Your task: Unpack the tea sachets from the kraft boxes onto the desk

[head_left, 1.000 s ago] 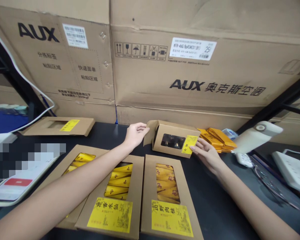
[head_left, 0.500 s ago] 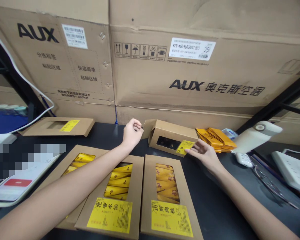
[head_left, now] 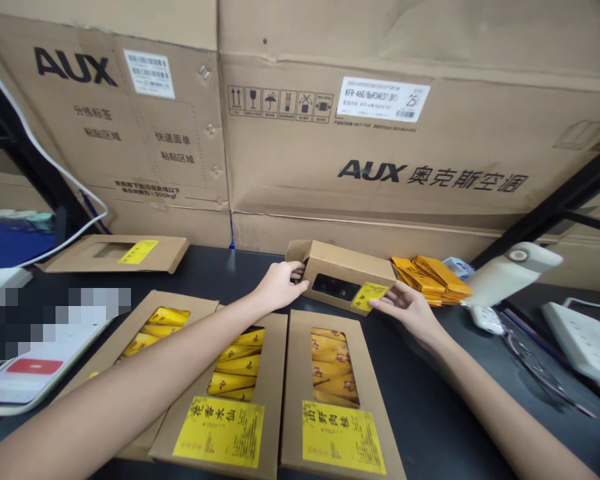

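Note:
A brown cardboard window box lies on its side at the back of the table, its dark window facing me. Its left end is open, with a flap sticking out. My left hand is at that opening, the thumb against the front edge and the curled fingers partly hidden inside. At the other end, my right hand grips the box's right corner, thumb beside the yellow label. Orange sachets are piled just behind my right hand.
In front lie window boxes filled with yellow sachets, including the middle box and the right box. A flat box rests at the back left. A phone is at left; a white bottle, glasses and power strip at right.
My left hand has moved right and slightly down, from beside the flap to the box's open end. My right hand stays at the right corner.

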The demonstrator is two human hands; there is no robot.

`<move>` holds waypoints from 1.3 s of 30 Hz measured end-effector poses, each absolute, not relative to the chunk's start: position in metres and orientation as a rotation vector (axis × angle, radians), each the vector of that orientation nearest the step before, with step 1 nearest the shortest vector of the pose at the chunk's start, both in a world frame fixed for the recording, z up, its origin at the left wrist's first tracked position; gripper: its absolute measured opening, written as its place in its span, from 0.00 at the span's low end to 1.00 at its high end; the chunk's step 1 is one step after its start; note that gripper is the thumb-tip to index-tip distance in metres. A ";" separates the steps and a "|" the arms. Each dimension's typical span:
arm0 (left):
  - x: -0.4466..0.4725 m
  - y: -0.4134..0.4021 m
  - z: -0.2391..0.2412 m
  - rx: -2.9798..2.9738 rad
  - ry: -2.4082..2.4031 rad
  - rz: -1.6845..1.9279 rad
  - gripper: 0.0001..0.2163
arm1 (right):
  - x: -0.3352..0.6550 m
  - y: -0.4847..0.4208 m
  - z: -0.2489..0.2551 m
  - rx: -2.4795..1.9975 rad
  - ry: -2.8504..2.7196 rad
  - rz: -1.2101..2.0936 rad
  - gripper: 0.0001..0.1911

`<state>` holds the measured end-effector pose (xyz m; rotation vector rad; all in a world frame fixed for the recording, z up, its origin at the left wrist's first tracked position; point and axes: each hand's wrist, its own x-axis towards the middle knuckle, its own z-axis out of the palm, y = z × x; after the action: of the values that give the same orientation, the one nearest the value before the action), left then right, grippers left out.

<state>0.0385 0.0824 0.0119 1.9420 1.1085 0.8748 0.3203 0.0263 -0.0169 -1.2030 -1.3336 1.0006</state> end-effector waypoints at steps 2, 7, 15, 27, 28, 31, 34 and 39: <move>0.038 0.081 0.013 1.945 1.118 0.860 0.10 | 0.320 0.027 -0.017 -1.213 -1.331 0.988 0.26; 0.037 0.081 0.011 2.023 1.145 0.835 0.05 | 0.319 0.028 -0.018 -1.239 -1.287 0.967 0.27; 0.035 0.087 0.002 2.115 1.014 0.871 0.09 | 0.327 0.032 -0.024 -1.250 -1.291 0.959 0.29; 0.035 0.086 0.004 2.123 1.012 0.859 0.09 | 0.324 0.030 -0.023 -1.256 -1.287 0.918 0.29; 0.035 0.086 0.004 2.124 1.011 0.860 0.09 | 0.324 0.030 -0.023 -1.261 -1.294 0.911 0.29; 0.035 0.086 0.003 2.124 0.995 0.863 0.09 | 0.325 0.031 -0.024 -1.279 -1.308 0.867 0.29; 0.034 0.087 0.002 2.129 0.973 0.872 0.08 | 0.329 0.034 -0.028 -1.297 -1.296 0.800 0.28; 0.034 0.087 0.001 2.133 0.995 0.885 0.08 | 0.334 0.039 -0.033 -1.307 -1.240 0.714 0.26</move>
<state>0.0339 0.0875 0.0014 2.1334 0.9954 0.8847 0.3343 0.0387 -0.0330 -1.3073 -1.2404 0.7144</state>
